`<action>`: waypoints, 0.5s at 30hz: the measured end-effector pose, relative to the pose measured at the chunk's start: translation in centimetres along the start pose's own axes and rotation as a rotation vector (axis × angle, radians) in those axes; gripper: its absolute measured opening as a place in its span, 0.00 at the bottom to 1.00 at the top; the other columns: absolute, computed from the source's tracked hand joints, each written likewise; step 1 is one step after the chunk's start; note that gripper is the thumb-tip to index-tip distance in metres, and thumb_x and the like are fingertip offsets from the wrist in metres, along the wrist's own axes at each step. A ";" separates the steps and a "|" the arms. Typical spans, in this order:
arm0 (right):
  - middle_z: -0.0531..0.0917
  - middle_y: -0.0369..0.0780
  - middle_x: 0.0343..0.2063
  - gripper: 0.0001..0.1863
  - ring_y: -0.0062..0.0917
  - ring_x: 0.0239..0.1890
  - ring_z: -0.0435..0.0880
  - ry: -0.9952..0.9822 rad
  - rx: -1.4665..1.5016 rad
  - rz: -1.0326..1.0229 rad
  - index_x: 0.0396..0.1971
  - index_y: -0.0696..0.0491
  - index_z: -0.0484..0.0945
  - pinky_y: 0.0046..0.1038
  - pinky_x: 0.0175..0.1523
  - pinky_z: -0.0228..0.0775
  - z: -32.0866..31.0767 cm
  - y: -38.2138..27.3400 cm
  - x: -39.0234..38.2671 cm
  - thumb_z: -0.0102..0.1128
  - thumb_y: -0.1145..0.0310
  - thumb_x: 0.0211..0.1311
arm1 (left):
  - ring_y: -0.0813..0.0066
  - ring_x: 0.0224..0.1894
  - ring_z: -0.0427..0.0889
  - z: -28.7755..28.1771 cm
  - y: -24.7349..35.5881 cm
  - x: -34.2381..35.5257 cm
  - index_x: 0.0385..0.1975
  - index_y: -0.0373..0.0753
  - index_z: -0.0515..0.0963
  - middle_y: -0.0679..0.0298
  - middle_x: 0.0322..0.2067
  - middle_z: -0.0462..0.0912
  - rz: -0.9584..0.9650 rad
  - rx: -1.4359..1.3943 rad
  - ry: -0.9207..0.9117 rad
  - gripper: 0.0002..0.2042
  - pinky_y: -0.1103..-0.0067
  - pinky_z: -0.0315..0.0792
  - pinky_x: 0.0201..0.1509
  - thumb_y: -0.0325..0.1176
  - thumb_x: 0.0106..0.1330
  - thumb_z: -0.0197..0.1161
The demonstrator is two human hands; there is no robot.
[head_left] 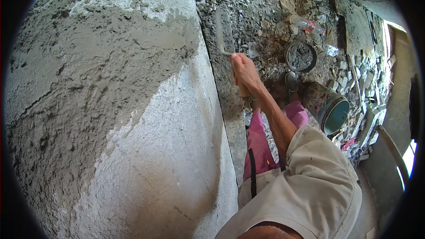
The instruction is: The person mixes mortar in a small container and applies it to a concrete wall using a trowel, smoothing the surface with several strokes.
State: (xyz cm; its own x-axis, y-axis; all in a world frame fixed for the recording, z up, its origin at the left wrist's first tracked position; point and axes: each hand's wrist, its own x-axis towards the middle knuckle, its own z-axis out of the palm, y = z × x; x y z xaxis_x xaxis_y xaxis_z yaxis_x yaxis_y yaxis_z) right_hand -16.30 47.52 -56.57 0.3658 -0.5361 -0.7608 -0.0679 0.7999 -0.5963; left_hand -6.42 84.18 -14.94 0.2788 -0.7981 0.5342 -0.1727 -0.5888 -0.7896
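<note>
Beside the partly coated wall point(177, 128), the right hand point(244, 73) is closed around the wooden handle point(243, 90) of a trowel point(219, 31), its blade pointing away from the person; grey mortar point(88, 62) covers the wall's far and left parts, while a round tub point(314, 58) of mortar, a tipped bucket point(337, 117) and a clear bottle point(304, 24) rest on rubble-strewn ground point(248, 6) to the right

Wall point(168, 137) shows chalky white, blotched brownish in places; mortar point(88, 62) across it is patchy grey, light and dark. From here, trowel point(219, 28) looks dull grey, its handle point(244, 90) tan. Trousers point(257, 144) run deep pink with a black strip point(253, 172); shirt point(314, 172), beige. Bucket point(336, 117) blue-green inside; clear bottle point(303, 23) marked red.
</note>
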 end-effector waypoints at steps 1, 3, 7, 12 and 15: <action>0.71 0.34 0.21 0.22 0.20 0.19 0.73 -0.067 -0.159 -0.019 0.47 0.58 0.74 0.27 0.23 0.66 -0.3 0.9 0.0 0.44 0.53 0.73 | 0.36 0.72 0.45 0.0 0.2 -0.1 0.60 0.47 0.67 0.42 0.70 0.52 -0.002 0.001 -0.002 0.27 0.36 0.43 0.65 0.59 0.70 0.49; 0.70 0.33 0.20 0.21 0.19 0.16 0.72 -0.177 -0.340 -0.025 0.41 0.58 0.73 0.26 0.22 0.65 -0.2 1.3 -1.6 0.44 0.53 0.73 | 0.36 0.72 0.45 -0.1 -0.2 -0.1 0.60 0.47 0.67 0.42 0.70 0.52 0.002 -0.001 -0.005 0.27 0.36 0.43 0.65 0.59 0.70 0.49; 0.70 0.34 0.19 0.21 0.19 0.18 0.73 -0.145 -0.410 -0.017 0.38 0.58 0.74 0.27 0.22 0.66 0.2 0.7 -1.6 0.45 0.52 0.73 | 0.36 0.72 0.45 -0.2 -0.1 -0.3 0.60 0.47 0.67 0.42 0.70 0.52 -0.001 0.001 0.000 0.27 0.36 0.43 0.65 0.59 0.70 0.48; 0.70 0.33 0.18 0.22 0.18 0.16 0.71 -0.217 -0.493 -0.069 0.37 0.57 0.73 0.26 0.21 0.66 -0.2 -0.6 -0.5 0.45 0.50 0.73 | 0.36 0.72 0.45 0.0 0.1 -0.5 0.61 0.47 0.67 0.42 0.70 0.52 -0.010 -0.008 0.002 0.27 0.36 0.43 0.65 0.59 0.70 0.48; 0.70 0.33 0.17 0.22 0.18 0.16 0.71 -0.233 -0.548 -0.089 0.36 0.57 0.73 0.26 0.22 0.66 -0.3 -1.4 0.1 0.45 0.50 0.73 | 0.36 0.72 0.45 0.1 0.2 -0.5 0.61 0.47 0.66 0.42 0.70 0.52 -0.010 -0.010 -0.002 0.27 0.36 0.43 0.65 0.59 0.70 0.48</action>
State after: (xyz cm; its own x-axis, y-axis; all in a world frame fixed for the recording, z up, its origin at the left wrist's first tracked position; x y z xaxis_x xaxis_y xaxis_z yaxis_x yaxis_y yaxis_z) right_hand -16.46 46.29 -55.89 0.5819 -0.4719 -0.6623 -0.4737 0.4653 -0.7477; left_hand -6.49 84.51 -15.38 0.2821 -0.7919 0.5415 -0.1795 -0.5981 -0.7811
